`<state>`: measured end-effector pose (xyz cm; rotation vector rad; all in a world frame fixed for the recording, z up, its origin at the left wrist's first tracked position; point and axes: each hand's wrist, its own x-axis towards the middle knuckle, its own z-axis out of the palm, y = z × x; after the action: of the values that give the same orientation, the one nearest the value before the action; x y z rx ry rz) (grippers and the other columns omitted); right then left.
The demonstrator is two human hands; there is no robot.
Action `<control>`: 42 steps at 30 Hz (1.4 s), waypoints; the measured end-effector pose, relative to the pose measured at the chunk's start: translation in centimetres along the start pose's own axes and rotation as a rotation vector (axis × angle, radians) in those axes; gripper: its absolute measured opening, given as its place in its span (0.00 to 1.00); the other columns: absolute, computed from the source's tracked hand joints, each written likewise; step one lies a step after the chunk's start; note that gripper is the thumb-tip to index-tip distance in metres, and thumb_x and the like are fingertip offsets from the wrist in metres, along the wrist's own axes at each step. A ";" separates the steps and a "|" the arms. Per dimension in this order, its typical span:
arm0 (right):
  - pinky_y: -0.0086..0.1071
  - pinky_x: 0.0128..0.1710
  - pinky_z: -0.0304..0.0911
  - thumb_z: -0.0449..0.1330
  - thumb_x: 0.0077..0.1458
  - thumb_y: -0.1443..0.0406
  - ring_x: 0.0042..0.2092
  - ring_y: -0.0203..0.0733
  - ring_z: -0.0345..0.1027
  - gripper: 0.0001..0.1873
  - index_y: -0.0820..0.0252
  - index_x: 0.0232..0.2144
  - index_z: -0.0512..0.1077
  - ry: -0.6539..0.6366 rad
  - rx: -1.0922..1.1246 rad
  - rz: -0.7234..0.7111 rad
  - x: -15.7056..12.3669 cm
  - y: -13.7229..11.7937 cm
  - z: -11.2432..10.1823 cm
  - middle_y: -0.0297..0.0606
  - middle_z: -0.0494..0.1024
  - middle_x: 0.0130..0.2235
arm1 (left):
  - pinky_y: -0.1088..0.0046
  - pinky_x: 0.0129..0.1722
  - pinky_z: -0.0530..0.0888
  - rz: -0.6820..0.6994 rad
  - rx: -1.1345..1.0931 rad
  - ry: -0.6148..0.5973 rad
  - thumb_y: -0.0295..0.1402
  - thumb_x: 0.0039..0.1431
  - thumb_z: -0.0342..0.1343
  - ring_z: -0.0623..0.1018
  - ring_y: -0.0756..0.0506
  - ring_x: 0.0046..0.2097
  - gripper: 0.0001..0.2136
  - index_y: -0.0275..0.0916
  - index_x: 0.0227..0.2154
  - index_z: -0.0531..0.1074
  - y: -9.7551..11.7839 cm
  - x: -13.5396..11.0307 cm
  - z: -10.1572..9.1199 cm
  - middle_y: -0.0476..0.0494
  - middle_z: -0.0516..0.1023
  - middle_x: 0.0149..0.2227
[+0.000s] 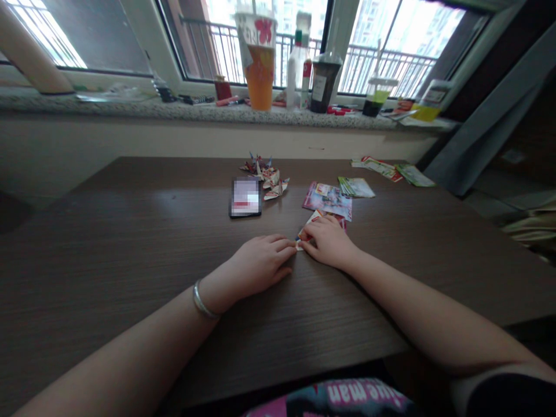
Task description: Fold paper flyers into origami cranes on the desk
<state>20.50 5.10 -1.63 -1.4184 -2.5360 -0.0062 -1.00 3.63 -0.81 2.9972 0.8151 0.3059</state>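
Note:
A small folded piece of printed paper (311,221), white with red and yellow, lies on the table beneath my right hand (330,240). The fingers of that hand are curled down onto it, gripping it against the tabletop; part of the paper is hidden. From the other side my left hand (263,260) reaches in with fingers stretched out. One of its fingertips touches the paper's near corner, while the thumb rests apart on the wood. Just beyond my right hand lies a pink-and-blue printed sheet or packet (329,201), with a red printed piece (342,221) partly under it.
Behind my left hand are a phone (245,200) and several folded paper shapes (271,180). Green-edged papers (356,187) and more printed strips (382,168) lie far right. The table (130,249) meets a wall below a windowsill with a tall orange drink cup (260,72) and bottles (295,72).

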 end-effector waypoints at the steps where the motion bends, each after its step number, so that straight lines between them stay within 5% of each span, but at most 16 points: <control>1: 0.41 0.47 0.52 0.57 0.58 0.59 0.43 0.47 0.67 0.09 0.58 0.31 0.72 -0.002 0.012 0.006 0.0 0.1 0.1 0.39 0.78 0.36 | 0.59 0.54 0.70 0.002 -0.007 -0.001 0.35 0.61 0.55 0.72 0.39 0.54 0.17 0.37 0.51 0.69 0.0 0.0 0.0 0.38 0.74 0.52; 32: 0.37 0.44 0.58 0.58 0.58 0.59 0.43 0.46 0.68 0.10 0.59 0.31 0.74 -0.061 0.089 0.058 0.5 0.5 0.1 0.41 0.78 0.36 | 0.60 0.51 0.71 -0.014 0.084 -0.031 0.35 0.62 0.52 0.73 0.40 0.51 0.12 0.38 0.47 0.70 0.2 0.3 -0.2 0.40 0.75 0.48; 42: 0.37 0.44 0.58 0.59 0.56 0.60 0.42 0.46 0.68 0.09 0.59 0.29 0.73 -0.049 0.113 0.060 0.5 0.9 0.4 0.41 0.78 0.36 | 0.63 0.51 0.72 -0.023 0.045 -0.055 0.26 0.59 0.51 0.75 0.42 0.48 0.13 0.38 0.46 0.73 -0.2 0.2 -0.6 0.43 0.76 0.48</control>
<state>20.92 6.00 -2.07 -1.4664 -2.4877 0.1815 -1.11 3.90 -0.18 3.0205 0.8615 0.2063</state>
